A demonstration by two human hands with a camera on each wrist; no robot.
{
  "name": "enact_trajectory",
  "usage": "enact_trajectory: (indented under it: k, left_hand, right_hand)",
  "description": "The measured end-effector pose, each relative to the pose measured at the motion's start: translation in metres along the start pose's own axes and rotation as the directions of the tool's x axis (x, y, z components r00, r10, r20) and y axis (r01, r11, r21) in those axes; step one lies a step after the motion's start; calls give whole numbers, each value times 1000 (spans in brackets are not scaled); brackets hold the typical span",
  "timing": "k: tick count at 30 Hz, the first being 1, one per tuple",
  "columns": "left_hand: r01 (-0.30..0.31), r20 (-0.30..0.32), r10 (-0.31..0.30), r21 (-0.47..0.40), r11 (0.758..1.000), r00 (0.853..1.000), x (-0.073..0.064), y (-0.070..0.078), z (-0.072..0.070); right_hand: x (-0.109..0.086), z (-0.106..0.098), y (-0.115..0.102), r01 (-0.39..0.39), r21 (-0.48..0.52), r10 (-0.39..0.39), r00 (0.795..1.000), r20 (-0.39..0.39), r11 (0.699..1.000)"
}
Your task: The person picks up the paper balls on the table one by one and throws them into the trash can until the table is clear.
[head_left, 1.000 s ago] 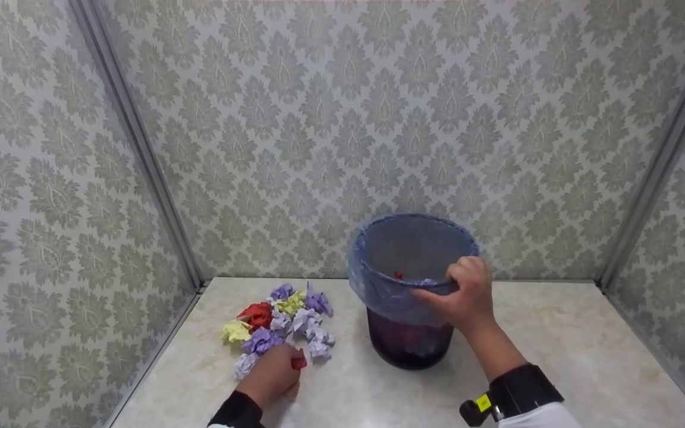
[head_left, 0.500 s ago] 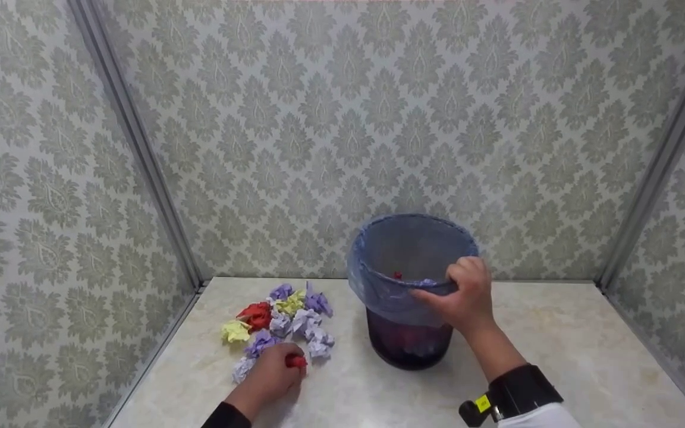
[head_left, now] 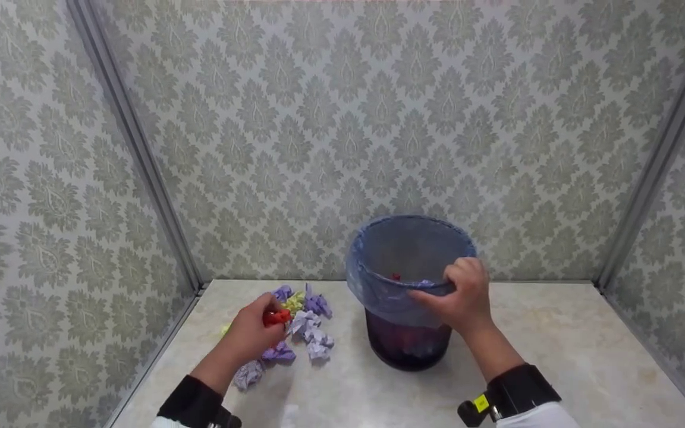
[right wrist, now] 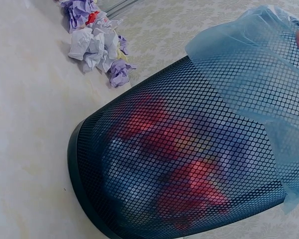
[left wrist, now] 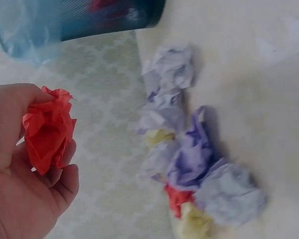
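Observation:
My left hand (head_left: 253, 327) holds a crumpled red paper ball (left wrist: 49, 130) in its curled fingers, raised above a heap of crumpled paper. In that heap are white balls (head_left: 319, 343), purple balls (head_left: 317, 304) and yellow ones (head_left: 294, 302); a second red ball (left wrist: 178, 199) shows in the left wrist view. My right hand (head_left: 466, 294) grips the near right rim of a dark mesh wastebasket (head_left: 408, 345), thumb outside. A blue plastic bag (head_left: 372, 291) lines the basket and folds over its rim. Through the mesh, red paper (right wrist: 189, 189) and other crumpled pieces show inside.
The pale table (head_left: 533, 333) carries the paper heap on the left and the basket right of centre. Patterned wall panels (head_left: 330, 148) stand behind and on both sides. Black straps with small cameras (head_left: 524, 389) sit on my wrists.
My left hand has lifted the red paper ball off the table and moved away from me, slightly left, over the heap. The right hand keeps its grip on the rim.

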State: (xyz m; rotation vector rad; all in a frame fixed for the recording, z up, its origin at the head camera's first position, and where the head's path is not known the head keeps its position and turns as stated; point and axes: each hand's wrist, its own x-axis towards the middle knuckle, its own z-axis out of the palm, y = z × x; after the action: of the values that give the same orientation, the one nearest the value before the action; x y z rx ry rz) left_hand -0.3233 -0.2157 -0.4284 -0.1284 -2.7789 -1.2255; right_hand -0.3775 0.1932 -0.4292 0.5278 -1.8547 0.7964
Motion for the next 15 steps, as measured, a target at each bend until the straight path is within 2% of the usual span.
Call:
enact_trajectory:
  k: [4, 9, 12, 15]
  left_hand:
    - [-37, -31, 36, -21, 999, 999, 5, 12, -20]
    - [-53, -17, 53, -30, 998, 998, 10, 32, -45]
    - [-102, -9, 102, -33, 994, 995, 16, 47, -58]
    - [-183, -24, 183, -9, 983, 983, 22, 63, -68]
  right_hand:
    - [1, -1, 0, 7, 5, -7, 1000, 1, 1000]
    - [1, -1, -1, 14, 5, -14, 1000, -5, 1000]
    - [1, -1, 0, 20, 1, -20, 1000, -10, 1000]
    - [1, -1, 0, 20, -2, -20, 1000, -12, 1000]
